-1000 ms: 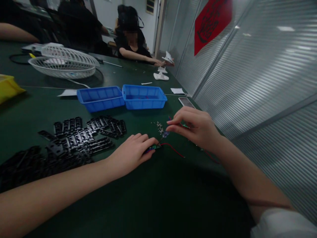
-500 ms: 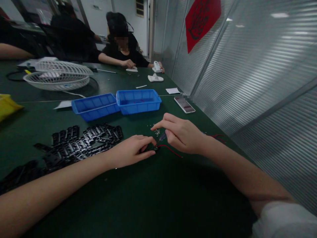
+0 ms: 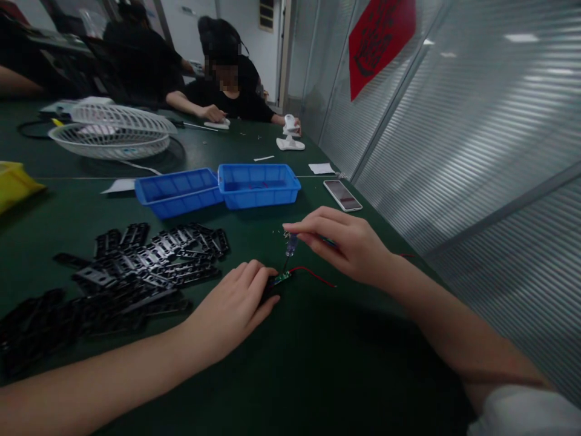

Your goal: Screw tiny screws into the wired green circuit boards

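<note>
My left hand (image 3: pixel 240 297) grips a dark strip-shaped part, mostly hidden under its fingers. At the part's right end a small green circuit board (image 3: pixel 283 277) shows, with a red wire (image 3: pixel 313 274) curving off to the right. My right hand (image 3: pixel 338 239) holds a small screwdriver (image 3: pixel 291 245) by its clear bluish handle, forefinger on top. The screwdriver stands nearly upright, its tip at the board. Tiny screws (image 3: pixel 286 234) lie just behind the handle. Left of my left hand spreads a heap of black plastic parts (image 3: pixel 149 260).
Two blue bins (image 3: pixel 181 192) (image 3: pixel 258 186) stand beyond the hands. A phone (image 3: pixel 343 195) lies at the right by the partition. White fan grilles (image 3: pixel 113 136) and a yellow bin (image 3: pixel 16 184) are at the left. Across the table, a person (image 3: pixel 227 91) handles white parts.
My left hand has drawn back to the left, uncovering the green board. The screwdriver has become more upright, with my right forefinger on its top. The other person's hand has moved left.
</note>
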### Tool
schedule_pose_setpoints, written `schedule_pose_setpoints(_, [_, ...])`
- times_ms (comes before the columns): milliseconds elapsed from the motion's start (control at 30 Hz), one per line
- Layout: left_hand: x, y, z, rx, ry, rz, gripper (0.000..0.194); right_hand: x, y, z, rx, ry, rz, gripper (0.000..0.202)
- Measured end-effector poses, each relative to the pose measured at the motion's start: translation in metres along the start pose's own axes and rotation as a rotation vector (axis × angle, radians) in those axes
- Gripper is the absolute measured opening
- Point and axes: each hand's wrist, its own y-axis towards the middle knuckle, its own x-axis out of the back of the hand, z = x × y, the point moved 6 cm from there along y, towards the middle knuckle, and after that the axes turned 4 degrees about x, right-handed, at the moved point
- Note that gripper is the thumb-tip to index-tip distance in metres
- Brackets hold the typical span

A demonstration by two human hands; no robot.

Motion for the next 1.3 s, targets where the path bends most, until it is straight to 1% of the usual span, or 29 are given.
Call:
schedule_pose_setpoints(100, [-0.003, 0.002, 0.002, 0.001, 0.013, 0.005, 0.025, 0.006, 0.000, -0.002, -0.004, 0.010, -0.033, 0.030])
schedule_pose_setpoints(200, [-0.002, 0.005, 0.003, 0.006, 0.008, 0.006, 0.022, 0.010, 0.001, -0.004, -0.023, -0.011, -0.033, 0.027])
schedule_pose_setpoints(400, [-0.002, 0.005, 0.003, -0.005, -0.007, 0.012, 0.022, 0.014, 0.002, -0.004, -0.088, -0.156, -0.016, 0.022])
schedule_pose_setpoints(500, [-0.002, 0.006, 0.004, -0.010, -0.026, 0.021, 0.022, 0.010, 0.002, -0.006, -0.144, -0.232, 0.028, 0.028])
schedule_pose_setpoints(600, [-0.002, 0.006, 0.004, -0.016, -0.042, 0.024, 0.021, 0.001, 0.000, -0.005, -0.163, -0.270, 0.048, 0.037])
schedule_pose_setpoints(700, [-0.001, 0.006, 0.004, -0.014, -0.052, 0.018, 0.021, -0.007, -0.002, -0.005, -0.167, -0.349, 0.019, 0.043])
schedule_pose_setpoints(800, [-0.001, 0.006, 0.004, -0.011, -0.053, 0.018, 0.021, -0.009, -0.006, -0.007, -0.184, -0.521, -0.036, 0.043])
schedule_pose_setpoints(900, [0.000, 0.006, 0.003, -0.015, -0.047, 0.016, 0.021, -0.013, -0.008, -0.014, -0.206, -0.625, -0.022, 0.043])
schedule_pose_setpoints(967, [0.001, 0.006, 0.003, -0.019, -0.045, 0.011, 0.021, -0.016, -0.007, -0.019, -0.207, -0.556, -0.009, 0.039])
schedule_pose_setpoints(1100, [0.002, 0.007, 0.003, -0.020, -0.047, 0.007, 0.022, -0.017, -0.004, -0.022, -0.117, -0.173, -0.030, 0.037])
schedule_pose_setpoints(1167, [0.002, 0.006, 0.003, -0.024, -0.048, 0.002, 0.022, -0.017, -0.003, -0.020, -0.083, -0.023, -0.037, 0.033])
schedule_pose_setpoints(1233, [0.002, 0.006, 0.003, -0.031, -0.047, -0.003, 0.022, -0.014, -0.002, -0.020, -0.084, 0.077, -0.083, 0.027])
schedule_pose_setpoints(1300, [0.002, 0.006, 0.004, -0.031, -0.041, -0.005, 0.022, -0.009, -0.002, -0.020, -0.082, 0.123, -0.150, 0.021])
